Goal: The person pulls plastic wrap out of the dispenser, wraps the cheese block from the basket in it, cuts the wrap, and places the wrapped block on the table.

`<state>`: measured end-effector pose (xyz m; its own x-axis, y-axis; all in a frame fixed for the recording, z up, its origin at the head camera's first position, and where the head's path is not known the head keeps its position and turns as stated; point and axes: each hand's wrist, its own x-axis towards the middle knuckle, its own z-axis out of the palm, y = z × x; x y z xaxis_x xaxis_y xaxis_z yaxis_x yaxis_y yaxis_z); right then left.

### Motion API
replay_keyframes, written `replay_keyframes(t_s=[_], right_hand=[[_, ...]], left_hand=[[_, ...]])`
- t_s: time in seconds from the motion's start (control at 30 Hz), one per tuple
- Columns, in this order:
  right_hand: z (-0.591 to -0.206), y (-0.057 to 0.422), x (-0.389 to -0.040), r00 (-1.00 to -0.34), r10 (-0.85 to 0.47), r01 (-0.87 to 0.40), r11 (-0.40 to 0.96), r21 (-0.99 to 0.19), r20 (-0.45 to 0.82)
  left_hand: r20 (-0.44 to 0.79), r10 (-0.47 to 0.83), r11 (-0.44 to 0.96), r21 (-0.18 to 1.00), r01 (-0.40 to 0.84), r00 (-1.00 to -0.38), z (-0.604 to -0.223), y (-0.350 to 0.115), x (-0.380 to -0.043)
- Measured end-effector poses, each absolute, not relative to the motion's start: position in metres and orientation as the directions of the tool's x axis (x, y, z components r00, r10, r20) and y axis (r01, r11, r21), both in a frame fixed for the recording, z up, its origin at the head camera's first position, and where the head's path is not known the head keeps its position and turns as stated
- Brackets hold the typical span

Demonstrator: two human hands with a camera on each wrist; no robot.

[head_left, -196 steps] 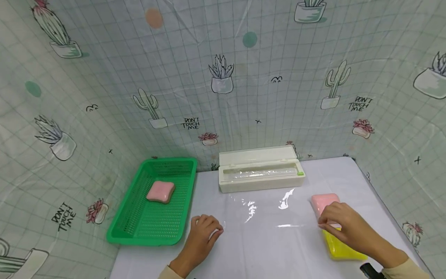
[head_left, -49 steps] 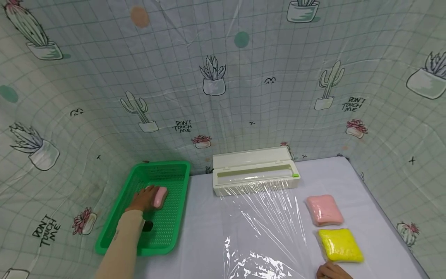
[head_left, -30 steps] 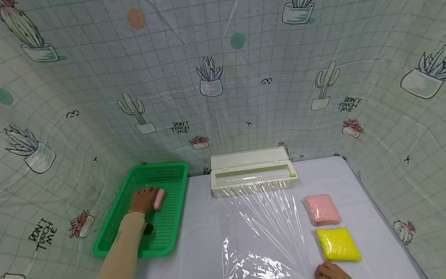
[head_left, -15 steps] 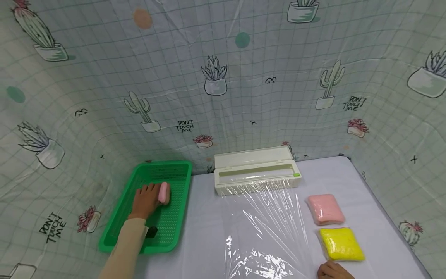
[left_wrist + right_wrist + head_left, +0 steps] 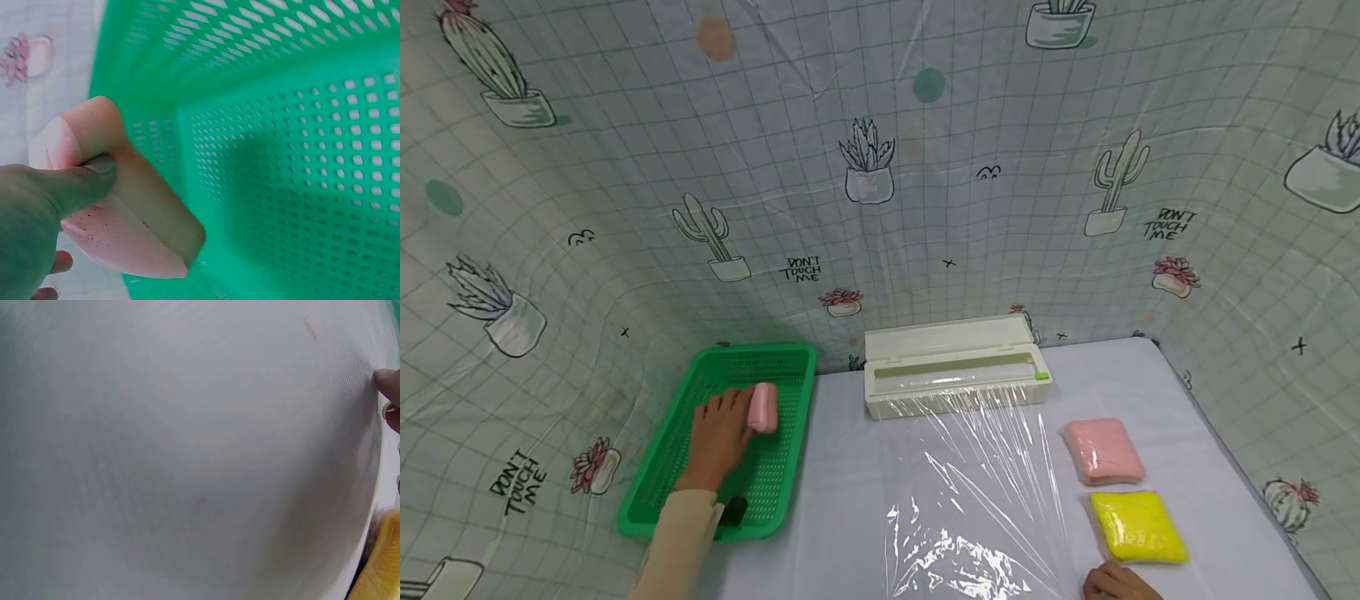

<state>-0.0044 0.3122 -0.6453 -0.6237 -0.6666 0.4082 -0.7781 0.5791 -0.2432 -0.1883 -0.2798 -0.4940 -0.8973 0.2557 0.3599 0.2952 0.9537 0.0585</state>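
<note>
My left hand [image 5: 718, 437] grips a pink sponge [image 5: 763, 408] inside the green basket [image 5: 808, 417]. In the left wrist view the thumb presses across the two-toned sponge [image 5: 156, 206], which stands tilted on edge, with dark specks on its pink layer. My right hand [image 5: 1118, 582] shows only partly at the lower edge, fingers curled at the near right corner of the cling film [image 5: 970, 500]. In the right wrist view its thumb [image 5: 389, 384] lies at the edge of the white sheet. The film stretches toward me from a white dispenser [image 5: 958, 408] with its lid up.
A wrapped pink block [image 5: 1103, 450] and a wrapped yellow block [image 5: 1138, 527] lie right of the film, the yellow one just beyond my right hand. A patterned curtain [image 5: 925, 208] walls the back and sides of the white table [image 5: 835, 517].
Since the oldest frame, film has been drawn out toward me and the left hand has gone into the basket. Lately it has tipped the sponge and shifted it slightly rightward; the right hand has stayed.
</note>
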Motion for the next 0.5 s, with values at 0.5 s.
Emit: replay_keyframes(t_s=[0.5], right_hand=[[-0.643,0.312,-0.003,-0.626,-0.654,-0.776,0.577,-0.256,0.424]], left_hand=[[0.432,0.281,0.946,0.029,0.324,-0.857,-0.464,-0.241,-0.169]])
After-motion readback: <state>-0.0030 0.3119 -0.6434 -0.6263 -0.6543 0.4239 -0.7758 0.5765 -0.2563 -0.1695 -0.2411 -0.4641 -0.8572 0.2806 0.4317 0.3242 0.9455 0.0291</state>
